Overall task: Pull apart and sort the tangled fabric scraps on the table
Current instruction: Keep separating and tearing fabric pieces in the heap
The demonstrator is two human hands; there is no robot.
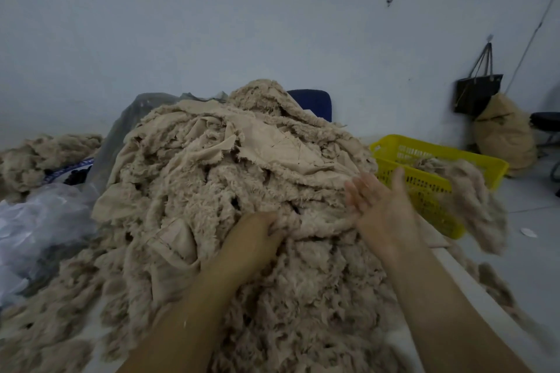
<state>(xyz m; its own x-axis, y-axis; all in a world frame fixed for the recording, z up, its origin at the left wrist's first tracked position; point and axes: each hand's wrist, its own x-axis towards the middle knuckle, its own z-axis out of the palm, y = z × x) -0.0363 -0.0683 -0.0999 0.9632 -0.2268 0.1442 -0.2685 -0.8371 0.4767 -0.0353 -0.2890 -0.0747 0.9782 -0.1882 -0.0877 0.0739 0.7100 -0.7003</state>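
Bare left hand [257,230] is clutching a fistful of heaped beige frayed fabric scraps [242,166] on the white table [454,266], apparently anchoring the tangle, while right hand [381,206] is spreading empty fingers near a blurred loose scrap [466,200] beside the yellow perforated plastic basket [439,150].

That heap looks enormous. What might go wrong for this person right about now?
The blurred loose beige clump beyond the open right hand may miss the yellow plastic basket and land on the floor. The left hand grips deep in the tall beige fabric scrap heap; a hard tug might slide scraps off the table.
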